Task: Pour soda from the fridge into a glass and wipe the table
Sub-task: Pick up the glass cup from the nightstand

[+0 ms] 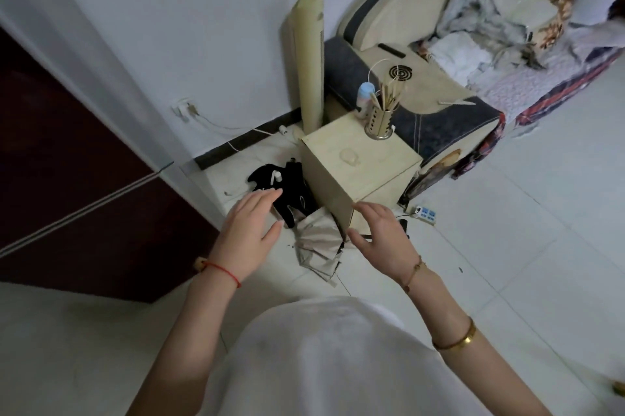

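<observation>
A small cream cabinet-like table (378, 163) stands on the white tiled floor ahead of me. On its top sits a clear glass (349, 156), hard to make out against the surface. My left hand (248, 229) hovers with straight fingers over the floor left of the table, holding nothing. My right hand (380, 238) is spread in front of the table's near corner, fingers relaxed, also with nothing in it. No soda and no cloth for wiping show in this view.
A metal holder with chopsticks (380, 119) and a small blue-white bottle (366, 99) stand at the table's far edge. A black garment (287, 189) and a folded beige umbrella (319, 244) lie on the floor. A dark red fridge (67, 172) stands left, a sofa (422, 104) behind, a power strip (426, 213) right.
</observation>
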{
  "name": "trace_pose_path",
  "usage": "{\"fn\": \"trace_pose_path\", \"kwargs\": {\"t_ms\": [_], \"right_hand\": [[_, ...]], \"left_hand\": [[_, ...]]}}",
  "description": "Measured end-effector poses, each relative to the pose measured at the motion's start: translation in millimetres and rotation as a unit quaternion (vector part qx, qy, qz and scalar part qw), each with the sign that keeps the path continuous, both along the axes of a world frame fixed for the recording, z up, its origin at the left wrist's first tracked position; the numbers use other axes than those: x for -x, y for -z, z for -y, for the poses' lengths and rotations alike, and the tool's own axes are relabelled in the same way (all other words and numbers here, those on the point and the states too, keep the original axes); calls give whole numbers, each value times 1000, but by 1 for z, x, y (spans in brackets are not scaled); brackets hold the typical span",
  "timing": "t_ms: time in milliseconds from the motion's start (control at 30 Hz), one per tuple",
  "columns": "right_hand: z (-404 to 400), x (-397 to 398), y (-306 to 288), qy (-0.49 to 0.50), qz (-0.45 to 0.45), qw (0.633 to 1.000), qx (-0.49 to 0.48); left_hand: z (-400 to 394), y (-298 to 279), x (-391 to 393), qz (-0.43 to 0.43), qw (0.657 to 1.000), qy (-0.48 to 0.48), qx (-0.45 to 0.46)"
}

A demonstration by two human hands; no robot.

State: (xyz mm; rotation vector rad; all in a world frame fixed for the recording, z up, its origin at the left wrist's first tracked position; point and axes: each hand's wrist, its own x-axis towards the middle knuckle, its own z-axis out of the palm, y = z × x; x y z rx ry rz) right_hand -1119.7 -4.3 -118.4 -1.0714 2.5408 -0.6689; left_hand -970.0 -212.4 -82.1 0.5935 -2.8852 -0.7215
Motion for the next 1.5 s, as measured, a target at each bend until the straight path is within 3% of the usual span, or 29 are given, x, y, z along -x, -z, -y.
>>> {"fn": "trace_pose_path", "kwargs": {"t_ms": [500,800,1000,1267,1500], "right_hand": [[76,41,20,126,27,992,-11],[96,112,42,160,66,985,-8],[105,186,59,224,140,964,0],[121,265,113,303,220,927,-7],[136,313,191,361,259,896,-13]], "left_hand": [[107,32,112,40,989,142,5],[128,44,199,54,985,162,-8],[145,62,279,74,989,120,-51],[148,129,359,128,977,77,-153],[143,230,420,190,956,88,-206]]}}
